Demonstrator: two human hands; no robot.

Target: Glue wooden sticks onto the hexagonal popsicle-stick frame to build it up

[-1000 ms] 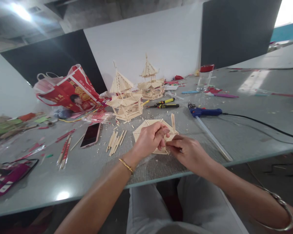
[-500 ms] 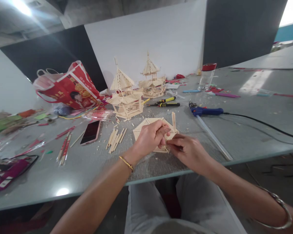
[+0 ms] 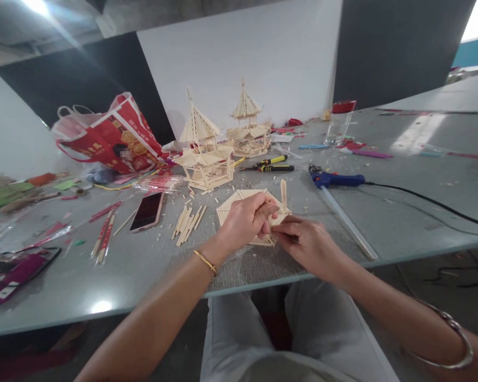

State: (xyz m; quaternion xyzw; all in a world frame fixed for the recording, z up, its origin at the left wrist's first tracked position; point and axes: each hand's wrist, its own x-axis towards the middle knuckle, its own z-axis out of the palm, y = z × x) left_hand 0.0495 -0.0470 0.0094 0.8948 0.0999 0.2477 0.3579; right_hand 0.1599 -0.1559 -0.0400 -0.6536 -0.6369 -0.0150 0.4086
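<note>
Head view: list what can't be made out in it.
Head view: middle of the hexagonal stick panel, hidden by the left hand.
Head view: what, if anything, the right hand holds, hidden by its fingers.
Head view: rest of the purple item, cut off by the left edge.
Head view: small print on the red bag, too small and blurred.

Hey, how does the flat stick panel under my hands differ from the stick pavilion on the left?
The panel lies low, with an upright post showing, while the pavilion rises to a pointed roof. Your left hand and right hand partly hide the panel; the pavilion stands untouched. Both are made of pale sticks.
</note>
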